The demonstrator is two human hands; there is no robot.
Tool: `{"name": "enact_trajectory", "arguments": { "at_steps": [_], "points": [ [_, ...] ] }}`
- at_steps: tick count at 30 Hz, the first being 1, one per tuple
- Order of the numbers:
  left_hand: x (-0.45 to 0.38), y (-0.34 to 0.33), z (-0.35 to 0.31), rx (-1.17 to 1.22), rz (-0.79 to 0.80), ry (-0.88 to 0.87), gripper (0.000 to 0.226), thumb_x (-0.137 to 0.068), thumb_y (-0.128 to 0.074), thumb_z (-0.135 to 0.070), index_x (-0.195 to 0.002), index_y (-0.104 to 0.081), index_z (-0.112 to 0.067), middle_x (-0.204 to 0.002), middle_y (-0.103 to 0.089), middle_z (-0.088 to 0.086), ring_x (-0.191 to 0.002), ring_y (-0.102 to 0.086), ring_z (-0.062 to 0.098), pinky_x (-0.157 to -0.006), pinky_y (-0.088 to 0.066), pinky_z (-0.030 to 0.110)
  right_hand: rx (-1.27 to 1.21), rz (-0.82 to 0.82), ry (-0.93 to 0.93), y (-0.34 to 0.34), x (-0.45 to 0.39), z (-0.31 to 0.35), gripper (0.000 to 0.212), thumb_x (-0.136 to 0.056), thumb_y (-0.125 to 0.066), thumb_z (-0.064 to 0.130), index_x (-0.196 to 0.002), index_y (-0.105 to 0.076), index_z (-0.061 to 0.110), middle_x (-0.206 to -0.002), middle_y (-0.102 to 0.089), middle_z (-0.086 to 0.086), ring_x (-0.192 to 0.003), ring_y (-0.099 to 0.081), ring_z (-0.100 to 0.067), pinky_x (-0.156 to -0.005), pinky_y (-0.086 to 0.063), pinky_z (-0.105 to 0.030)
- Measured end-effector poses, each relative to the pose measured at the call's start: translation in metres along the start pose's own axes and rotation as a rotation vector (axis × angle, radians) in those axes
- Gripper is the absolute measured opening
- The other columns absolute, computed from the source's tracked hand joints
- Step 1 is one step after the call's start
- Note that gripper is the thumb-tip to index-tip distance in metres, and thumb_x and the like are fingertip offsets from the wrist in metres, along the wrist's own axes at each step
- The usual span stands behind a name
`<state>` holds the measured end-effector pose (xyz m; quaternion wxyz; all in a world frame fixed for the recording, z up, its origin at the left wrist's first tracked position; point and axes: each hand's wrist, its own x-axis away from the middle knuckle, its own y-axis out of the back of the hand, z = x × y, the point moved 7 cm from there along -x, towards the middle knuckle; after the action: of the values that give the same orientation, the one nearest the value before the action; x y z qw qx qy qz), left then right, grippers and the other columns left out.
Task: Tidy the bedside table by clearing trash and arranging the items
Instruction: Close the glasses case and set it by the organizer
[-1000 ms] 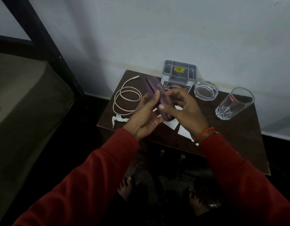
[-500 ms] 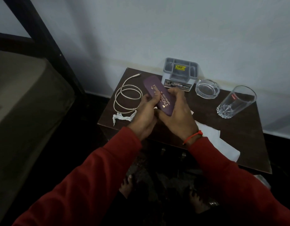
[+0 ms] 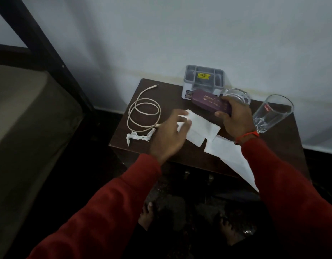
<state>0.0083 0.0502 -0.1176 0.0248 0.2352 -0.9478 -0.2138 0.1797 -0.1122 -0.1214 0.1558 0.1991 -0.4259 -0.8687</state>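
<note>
A dark wooden bedside table (image 3: 279, 144) stands against the wall. My right hand (image 3: 234, 118) grips a long purple case (image 3: 208, 100) with gold lettering, held low in front of a grey organizer box (image 3: 204, 79). My left hand (image 3: 170, 133) hovers with spread fingers over the left end of white paper sheets (image 3: 204, 130); a fingertip may touch a sheet's corner. A coiled white cable (image 3: 143, 116) lies at the table's left. A crumpled white scrap (image 3: 137, 137) sits by the front left edge.
A glass ashtray (image 3: 238, 96) sits behind my right hand. A clear tumbler (image 3: 271, 114) stands at the right. Another white sheet (image 3: 234, 159) hangs over the front edge. A bed and dark frame post (image 3: 49, 58) lie to the left. Bare feet (image 3: 146, 215) show below.
My left hand let go of the purple case and moved down-left over the papers. My right hand carried the case back and right, towards the grey organizer.
</note>
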Motion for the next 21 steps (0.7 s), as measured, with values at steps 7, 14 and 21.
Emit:
{"name": "enact_trajectory", "arguments": {
  "at_steps": [7,14,21],
  "points": [
    [0.029,-0.075,0.021,-0.741,0.499,-0.169,0.066,-0.1,-0.035,-0.061,-0.158,-0.012,-0.041,-0.17,0.002,0.001,-0.154,0.013,0.04,-0.121,-0.003,0.06,0.115,0.011,0.093,-0.02,-0.013,-0.011,0.056,-0.079,-0.078,0.017,-0.132,-0.06,0.008,-0.127,-0.062,-0.015,-0.124,-0.05,-0.037,-0.111,-0.035,-0.042],
    [0.044,-0.082,0.026,-0.913,0.652,-0.09,0.068,-0.098,-0.023,-0.068,-0.158,-0.008,-0.042,-0.17,0.012,-0.002,-0.153,0.012,0.041,-0.12,0.0,0.063,0.123,0.029,0.086,-0.03,-0.018,-0.006,0.057,-0.082,-0.075,0.014,-0.136,-0.057,0.008,-0.134,-0.06,-0.015,-0.127,-0.048,-0.036,-0.113,-0.035,-0.043],
    [0.06,-0.088,0.01,-0.869,0.683,-0.122,0.058,-0.099,-0.023,-0.066,-0.153,-0.024,-0.047,-0.17,-0.005,-0.005,-0.151,-0.007,0.039,-0.117,-0.007,0.066,0.11,0.113,0.04,-0.045,-0.015,0.001,0.058,-0.084,-0.073,0.014,-0.139,-0.054,0.012,-0.141,-0.056,-0.013,-0.131,-0.046,-0.035,-0.114,-0.033,-0.043]
  ]
}}
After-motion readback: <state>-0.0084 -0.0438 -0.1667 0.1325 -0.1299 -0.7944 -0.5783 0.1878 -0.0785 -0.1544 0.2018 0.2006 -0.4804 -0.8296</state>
